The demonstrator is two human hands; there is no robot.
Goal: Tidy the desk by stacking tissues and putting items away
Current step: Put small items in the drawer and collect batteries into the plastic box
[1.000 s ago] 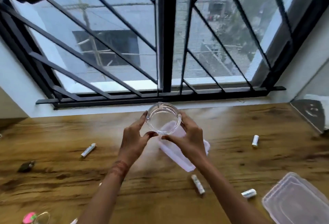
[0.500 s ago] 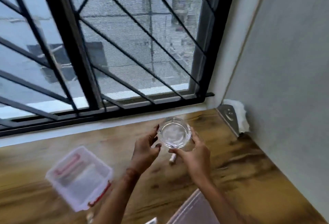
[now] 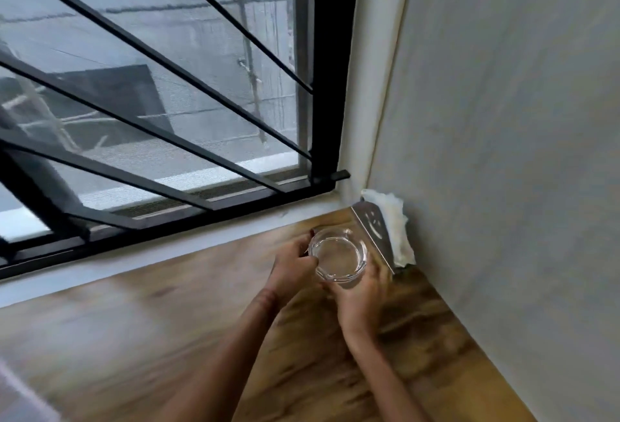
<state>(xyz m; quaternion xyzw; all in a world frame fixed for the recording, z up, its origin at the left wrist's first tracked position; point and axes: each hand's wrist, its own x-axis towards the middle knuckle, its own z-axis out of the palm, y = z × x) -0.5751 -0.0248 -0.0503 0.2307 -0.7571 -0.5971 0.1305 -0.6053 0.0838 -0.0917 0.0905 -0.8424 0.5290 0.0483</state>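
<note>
A round clear glass ashtray (image 3: 337,258) is held between both hands near the desk's far right corner. My left hand (image 3: 292,262) grips its left rim with curled fingers. My right hand (image 3: 360,300) cups its near right side from below. Just behind it a metal tissue holder (image 3: 372,232) with a smiley cut-out leans against the wall, with white tissues (image 3: 397,220) stuffed behind it. I cannot tell whether the ashtray touches the wooden desk (image 3: 167,337).
A barred window (image 3: 151,102) with a white sill runs along the desk's far edge. A grey wall (image 3: 503,153) closes off the right side. A blurred pale edge (image 3: 20,384) shows at the bottom left.
Both hands carried the ashtray rightward to the corner by the tissue holder. The view swung right, so the plastic box and small items on the desk left the frame.
</note>
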